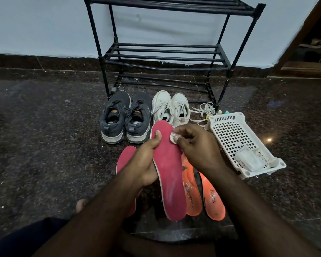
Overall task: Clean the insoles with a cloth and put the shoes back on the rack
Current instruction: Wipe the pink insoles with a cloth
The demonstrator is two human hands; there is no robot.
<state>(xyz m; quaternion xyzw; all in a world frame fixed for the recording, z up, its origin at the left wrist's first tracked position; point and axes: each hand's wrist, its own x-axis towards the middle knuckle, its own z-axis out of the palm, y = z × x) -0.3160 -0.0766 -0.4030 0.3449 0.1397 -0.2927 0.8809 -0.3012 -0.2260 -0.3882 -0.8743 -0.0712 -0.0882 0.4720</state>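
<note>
left hand gripping pink insole, thumb on top, right hand pinching small white cloth, both forearms extended forward

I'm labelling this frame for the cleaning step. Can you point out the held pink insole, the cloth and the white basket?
held pink insole (170, 175): head view, middle of its top face.
cloth (173, 138): head view, white wad at the fingertips.
white basket (230, 132): head view, bare perforated floor.
</note>
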